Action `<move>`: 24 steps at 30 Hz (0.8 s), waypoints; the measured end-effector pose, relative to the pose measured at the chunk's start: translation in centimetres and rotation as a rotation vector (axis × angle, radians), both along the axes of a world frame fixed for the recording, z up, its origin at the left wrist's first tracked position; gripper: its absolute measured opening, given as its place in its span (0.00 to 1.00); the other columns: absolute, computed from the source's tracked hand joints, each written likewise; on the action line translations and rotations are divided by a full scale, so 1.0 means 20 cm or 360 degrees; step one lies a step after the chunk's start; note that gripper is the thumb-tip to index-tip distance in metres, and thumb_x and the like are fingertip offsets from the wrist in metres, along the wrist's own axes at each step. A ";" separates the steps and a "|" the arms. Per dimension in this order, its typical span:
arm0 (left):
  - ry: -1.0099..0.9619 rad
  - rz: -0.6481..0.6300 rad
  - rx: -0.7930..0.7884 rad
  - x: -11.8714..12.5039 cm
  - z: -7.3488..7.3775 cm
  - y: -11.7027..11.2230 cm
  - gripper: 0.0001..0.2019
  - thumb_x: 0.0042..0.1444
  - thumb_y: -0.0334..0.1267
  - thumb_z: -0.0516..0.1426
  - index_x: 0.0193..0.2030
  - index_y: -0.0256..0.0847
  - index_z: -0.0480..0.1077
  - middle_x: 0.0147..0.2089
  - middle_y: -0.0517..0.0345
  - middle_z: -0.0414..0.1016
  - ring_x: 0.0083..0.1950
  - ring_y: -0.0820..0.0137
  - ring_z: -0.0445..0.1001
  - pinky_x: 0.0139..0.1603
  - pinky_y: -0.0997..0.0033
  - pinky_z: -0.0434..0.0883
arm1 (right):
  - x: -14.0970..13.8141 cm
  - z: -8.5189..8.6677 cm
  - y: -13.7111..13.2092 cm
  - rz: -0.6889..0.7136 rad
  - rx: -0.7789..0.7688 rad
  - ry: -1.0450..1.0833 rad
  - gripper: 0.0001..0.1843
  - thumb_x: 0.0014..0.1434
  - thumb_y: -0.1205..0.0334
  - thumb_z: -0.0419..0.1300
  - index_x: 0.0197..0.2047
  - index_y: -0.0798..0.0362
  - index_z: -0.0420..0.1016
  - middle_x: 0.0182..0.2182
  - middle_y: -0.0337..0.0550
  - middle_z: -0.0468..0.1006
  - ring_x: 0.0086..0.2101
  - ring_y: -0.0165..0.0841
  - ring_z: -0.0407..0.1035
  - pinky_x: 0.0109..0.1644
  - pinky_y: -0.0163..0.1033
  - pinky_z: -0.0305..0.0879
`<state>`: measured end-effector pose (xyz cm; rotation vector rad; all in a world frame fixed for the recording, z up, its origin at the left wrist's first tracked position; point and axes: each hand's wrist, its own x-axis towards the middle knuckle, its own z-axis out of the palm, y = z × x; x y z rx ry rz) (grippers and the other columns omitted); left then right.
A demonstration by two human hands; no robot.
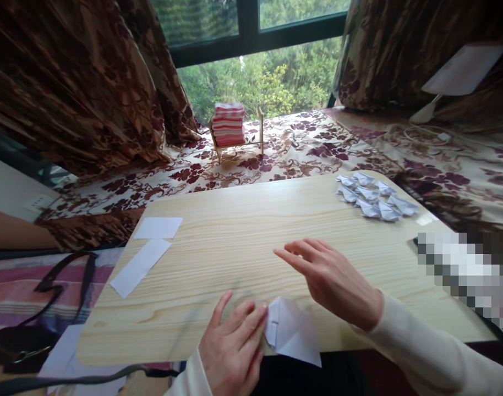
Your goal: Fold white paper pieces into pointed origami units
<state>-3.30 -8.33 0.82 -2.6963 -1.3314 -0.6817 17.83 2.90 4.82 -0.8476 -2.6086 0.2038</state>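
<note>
My left hand (233,344) rests at the near edge of the pale wooden table (235,236), its fingertips touching a partly folded white paper (290,333) that juts over the edge. The fingers lie fairly flat and apart. Just above the paper hovers my right hand (332,280), fingers stretched out toward the left and holding nothing. A pile of several small folded white paper pieces (373,201) lies at the table's far right corner.
Two white paper strips (146,253) lie on the table's left end. A small wooden rack with a striped red-and-white stack (229,126) stands by the window. Floral cloth (309,148) covers the surface behind. A black strap (57,291) lies at left.
</note>
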 end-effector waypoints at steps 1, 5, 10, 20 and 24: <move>0.0010 0.0016 0.0008 0.00 0.00 0.00 0.17 0.56 0.32 0.49 0.52 0.38 0.67 0.53 0.55 0.72 0.55 0.63 0.65 0.65 0.50 0.42 | 0.01 0.03 -0.05 -0.0013 0.0001 0.0091 0.24 0.57 0.78 0.44 0.54 0.55 0.64 0.41 0.49 0.72 0.39 0.37 0.63 0.42 0.42 0.61; -0.0044 0.0323 0.0011 0.04 -0.02 0.01 0.16 0.57 0.38 0.51 0.50 0.36 0.69 0.49 0.51 0.74 0.52 0.62 0.67 0.63 0.51 0.46 | 0.01 0.01 -0.27 0.0231 -0.0134 0.0207 0.18 0.61 0.73 0.43 0.47 0.53 0.70 0.36 0.44 0.75 0.35 0.33 0.66 0.38 0.38 0.63; -0.0136 0.0481 0.0004 0.08 -0.04 0.00 0.17 0.56 0.39 0.49 0.48 0.33 0.70 0.46 0.46 0.74 0.50 0.59 0.67 0.58 0.53 0.55 | 0.02 -0.16 -0.33 0.0163 -0.0032 0.0043 0.18 0.64 0.66 0.43 0.52 0.55 0.68 0.45 0.47 0.75 0.48 0.36 0.64 0.52 0.44 0.60; -0.0254 0.0250 0.0216 0.09 -0.16 -0.03 0.19 0.54 0.43 0.48 0.46 0.36 0.72 0.45 0.49 0.75 0.50 0.58 0.67 0.61 0.47 0.50 | 0.02 -0.13 -0.10 0.0226 -0.0105 0.0007 0.20 0.60 0.74 0.44 0.52 0.54 0.68 0.48 0.48 0.72 0.52 0.39 0.60 0.53 0.47 0.57; -0.0382 0.0370 0.0253 0.15 -0.20 -0.04 0.19 0.57 0.43 0.46 0.46 0.36 0.72 0.41 0.51 0.76 0.45 0.61 0.69 0.61 0.49 0.50 | -0.02 -0.14 -0.24 0.0196 -0.0179 0.0011 0.20 0.59 0.72 0.47 0.54 0.55 0.65 0.40 0.48 0.73 0.41 0.38 0.64 0.44 0.44 0.61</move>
